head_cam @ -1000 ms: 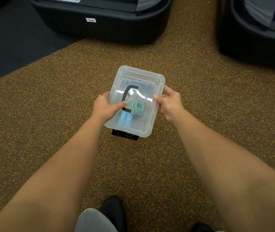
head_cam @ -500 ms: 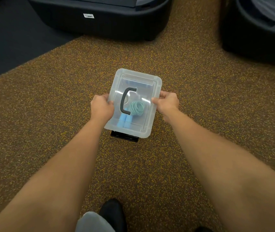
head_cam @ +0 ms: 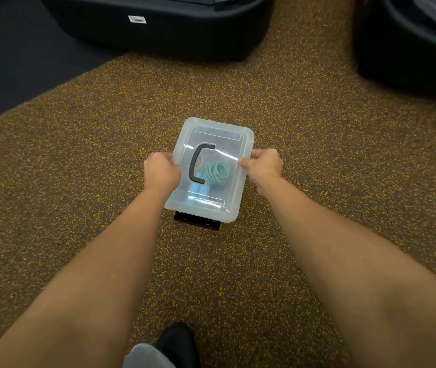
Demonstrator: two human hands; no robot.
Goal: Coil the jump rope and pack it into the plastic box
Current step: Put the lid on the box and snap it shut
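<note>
A clear plastic box with its see-through lid on sits on the speckled brown carpet. A black carry handle lies flat on the lid. Through the lid I see the coiled teal jump rope and its light blue handles inside. My left hand grips the lid's left edge. On the opposite side, my right hand holds the right edge. A black latch shows at the box's near end.
Two large dark padded units stand at the back, one in the centre and one at the right. A dark floor area lies to the far left. My black shoe is at the bottom.
Both hands slid to the lid's side edges and pressed it down; my left thumb came off the lid's top. The box now sits lower and squarer on the carpet.
</note>
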